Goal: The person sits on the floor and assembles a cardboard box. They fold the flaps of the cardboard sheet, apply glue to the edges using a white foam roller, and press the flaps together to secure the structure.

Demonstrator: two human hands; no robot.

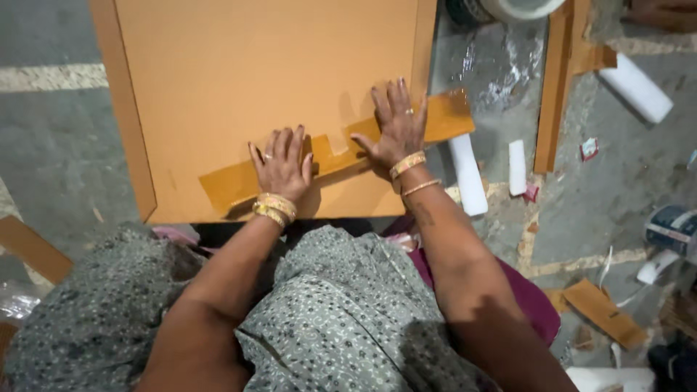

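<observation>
So closest to the camera you've got the person's lap, covered in grey patterned cloth (pixel 341 319) with a bit of magenta fabric (pixel 526 294) poking out on the right-arm side. Both forearms reach forward from there, gold bangles on each wrist.

The left hand (pixel 283 163) is flat, fingers spread, palm down, not gripping anything, just pressing on the lower end of a long strip of shiny brown packing tape (pixel 334 156). The right hand (pixel 398 123) is the same deal: open, fingers fanned out, palm pressing the tape a little further up and away from the body. There's a ring on each hand. The tape runs diagonally under both palms, from below the left hand's thumb side up past the right hand's outer edge, where its end sticks out over the board's edge.

All of that sits on a big flat sheet of orange-brown corrugated cardboard (pixel 239 65), which stretches ahead of both hands, with folded flaps along its sides.

Just beside the right hand, on the grey concrete floor (pixel 51 145), lie two short white foam blocks (pixel 468 174). Further out that way there's a narrow strip of brown cardboard (pixel 555 87) standing along the floor, a longer white foam bar (pixel 637 88), and scraps of paper. Ahead of the right hand, at the top edge, a roll of tape (pixel 508 9) is partly in view. Beyond the left hand, a pale painted line (pixel 51 76) crosses the floor.
</observation>
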